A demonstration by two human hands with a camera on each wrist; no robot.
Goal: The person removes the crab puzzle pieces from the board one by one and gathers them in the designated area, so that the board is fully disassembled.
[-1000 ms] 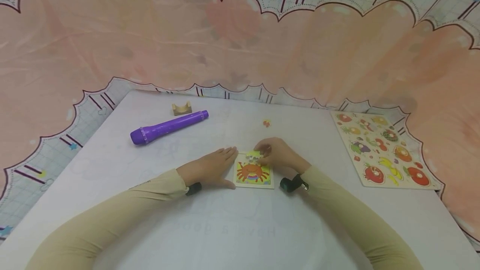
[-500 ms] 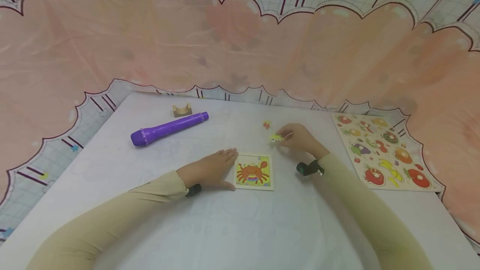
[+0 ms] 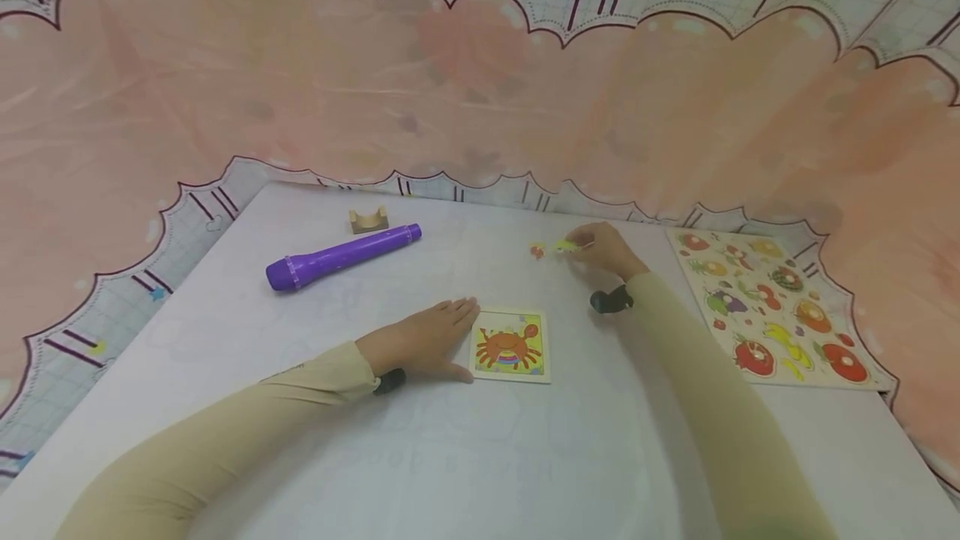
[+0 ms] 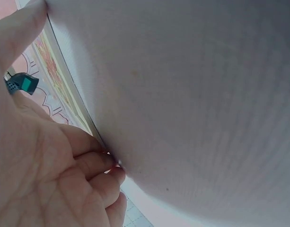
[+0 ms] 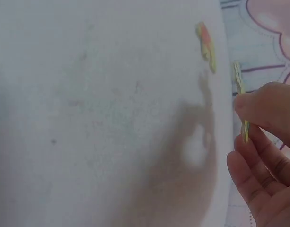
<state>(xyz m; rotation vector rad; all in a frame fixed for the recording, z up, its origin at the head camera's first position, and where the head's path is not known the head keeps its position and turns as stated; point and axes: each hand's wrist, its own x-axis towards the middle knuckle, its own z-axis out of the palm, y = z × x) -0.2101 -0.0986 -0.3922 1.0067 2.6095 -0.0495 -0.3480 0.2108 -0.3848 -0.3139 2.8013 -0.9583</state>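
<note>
- A purple microphone (image 3: 343, 258) is lying aslant near the far left corner of the white worktop (image 3: 480, 482), its narrow end pointing toward the far edge.
- A small tan stand with a curved notch (image 3: 369, 226) is sitting just behind that narrow end, closer to the far edge.
- The left hand (image 3: 420, 340) is resting on the worktop with its 4 fingers stretched out and its thumb spread, touching the left edge of the crab puzzle board.
- The crab puzzle board (image 3: 495, 321) is lying flat, its upper left part showing pale.
- A red and yellow piece (image 3: 537, 251) is lying toward the far edge.
- A yellow-green piece (image 3: 566, 247) is hanging just above the worktop beside it.
- The right hand (image 3: 603, 250) is pinching that yellow-green piece between thumb and fingers.
- A fruit board (image 3: 761, 323) is lying along the right edge.
</note>
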